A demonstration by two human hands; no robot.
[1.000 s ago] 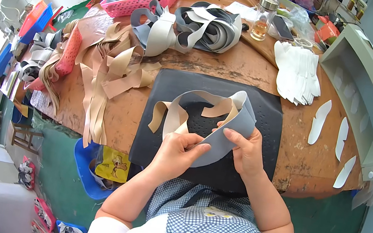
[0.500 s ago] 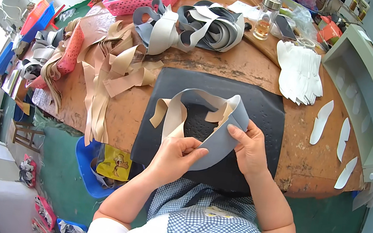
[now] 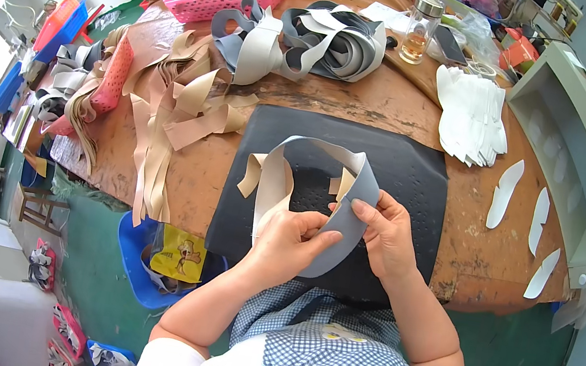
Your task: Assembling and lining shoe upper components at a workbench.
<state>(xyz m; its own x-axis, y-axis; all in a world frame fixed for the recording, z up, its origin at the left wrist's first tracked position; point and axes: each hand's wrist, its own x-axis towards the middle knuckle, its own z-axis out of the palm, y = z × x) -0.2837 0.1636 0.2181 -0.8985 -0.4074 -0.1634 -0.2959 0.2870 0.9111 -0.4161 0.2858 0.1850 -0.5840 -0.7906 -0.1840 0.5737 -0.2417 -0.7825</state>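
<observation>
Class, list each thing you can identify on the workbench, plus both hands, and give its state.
Grey strip: curved, held in both hands
Left hand: fingers closed on the strip
Right hand: pinching the strip
Black mat: spread flat
Glass bottle: upright, capped, partly filled
Pink basket: heaped with grey strips
Tan strips: loosely piled
White pieces: overlapping

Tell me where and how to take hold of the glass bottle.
Grip the glass bottle probably around its body, below the metal lid, coming from the near side: it stands upright, its walls look straight, and the dark phone lies to its right.
</observation>
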